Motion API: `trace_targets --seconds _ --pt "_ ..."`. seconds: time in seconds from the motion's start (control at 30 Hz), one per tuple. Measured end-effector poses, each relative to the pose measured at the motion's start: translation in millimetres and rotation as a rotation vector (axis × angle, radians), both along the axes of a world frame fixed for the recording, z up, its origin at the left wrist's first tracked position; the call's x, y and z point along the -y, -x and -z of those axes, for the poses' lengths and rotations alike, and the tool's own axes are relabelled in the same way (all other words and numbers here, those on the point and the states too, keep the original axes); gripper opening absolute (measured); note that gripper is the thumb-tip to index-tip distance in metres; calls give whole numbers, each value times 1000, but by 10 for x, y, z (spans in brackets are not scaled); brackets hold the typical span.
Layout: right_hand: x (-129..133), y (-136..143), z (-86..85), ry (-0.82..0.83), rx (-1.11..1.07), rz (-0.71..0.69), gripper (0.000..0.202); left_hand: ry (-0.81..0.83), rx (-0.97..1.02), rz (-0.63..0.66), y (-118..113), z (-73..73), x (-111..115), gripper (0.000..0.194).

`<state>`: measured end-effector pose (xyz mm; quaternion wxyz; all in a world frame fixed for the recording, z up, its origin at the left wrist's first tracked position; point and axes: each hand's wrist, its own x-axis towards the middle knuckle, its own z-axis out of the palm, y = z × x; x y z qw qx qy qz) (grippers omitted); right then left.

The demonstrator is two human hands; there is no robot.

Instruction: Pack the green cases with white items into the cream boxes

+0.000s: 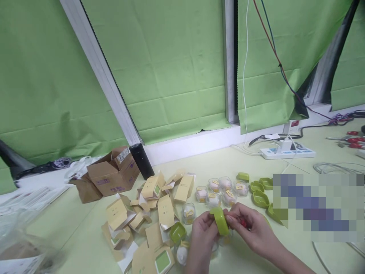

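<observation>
My left hand (203,230) grips a green plastic shell (221,222), shaped like a small rounded cover, by its edge. Against the shell's right side is my right hand (252,230), its fingers closed on a small red-handled tool (243,222) whose tip I cannot make out. Just left of my left wrist lies another green shell (178,232). Clear rounded cases with white contents and yellow tags, such as this clear case (188,213), stand around my hands, partly hidden by them. Behind, several more clear cases (213,199) sit in a group.
Torn cardboard packages (166,211) are heaped on the left. Green shells (261,199) lie to the right. Farther back are a brown carton (114,175), a black cylinder (142,161) and a white power strip (288,153). Red-handled tools (355,140) lie far right.
</observation>
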<state>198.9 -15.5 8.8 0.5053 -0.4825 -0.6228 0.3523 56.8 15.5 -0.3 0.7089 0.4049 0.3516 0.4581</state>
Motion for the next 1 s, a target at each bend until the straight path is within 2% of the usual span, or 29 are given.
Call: trace_targets --seconds 0.23,0.4,0.5,0.6,0.7,0.8,0.9,1.0 --pt "6 64 59 -31 -171 8 33 -153 -53 55 36 -17 20 37" --pt "-25 15 145 15 -197 11 32 -28 -43 57 2 -15 78 41" --pt "-19 11 103 0 -131 63 35 35 -19 68 9 -49 81 41" --pt "-4 26 8 1 3 93 29 23 3 27 27 -70 56 40" --pt "-8 47 -40 31 97 21 49 -12 -12 -15 22 -92 33 40" --pt "-62 -4 -50 80 57 -11 40 -132 -85 -69 16 -206 -6 36" --pt "-149 -238 -147 59 7 142 41 -287 -285 -96 8 -421 -155 32" --pt "-216 -606 -309 9 241 297 50 -470 -565 -69 -93 -610 -462 30"
